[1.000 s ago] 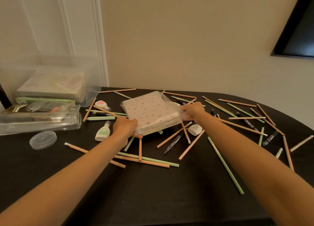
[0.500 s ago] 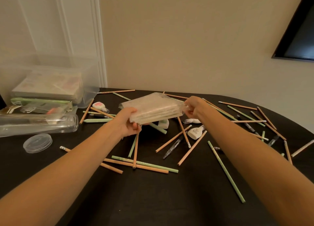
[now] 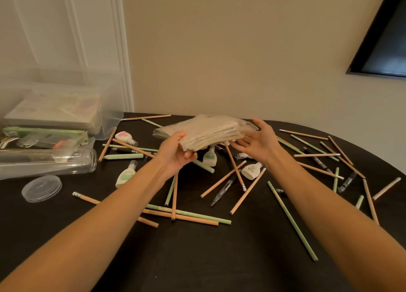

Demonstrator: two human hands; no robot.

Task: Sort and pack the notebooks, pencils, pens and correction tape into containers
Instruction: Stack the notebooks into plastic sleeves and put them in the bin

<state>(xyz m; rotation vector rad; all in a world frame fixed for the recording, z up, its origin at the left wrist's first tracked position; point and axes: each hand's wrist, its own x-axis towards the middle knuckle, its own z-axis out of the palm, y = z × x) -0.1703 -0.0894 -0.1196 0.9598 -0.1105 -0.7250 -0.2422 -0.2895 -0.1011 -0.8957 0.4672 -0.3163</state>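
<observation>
A plastic-wrapped pack of notebooks (image 3: 204,130) is held in the air above the dark table (image 3: 197,258). My left hand (image 3: 175,153) grips its near left corner, thumb on top. My right hand (image 3: 256,141) is beside the pack's right end with fingers spread, palm toward it; whether it touches is unclear. Under the pack lie several wooden and green pencils (image 3: 186,218), clear pens (image 3: 222,193) and correction tapes (image 3: 251,171) scattered over the table.
A clear storage bin (image 3: 105,107) with notebooks inside stands at the back left. In front of it lie a green-edged pouch (image 3: 44,135), a clear jar (image 3: 48,162) on its side and the jar's lid (image 3: 41,188). A dark screen (image 3: 384,39) hangs on the wall.
The notebook pack has been lifted off the table and raised. My right hand has let go of its right end and opened. My left hand still holds it.
</observation>
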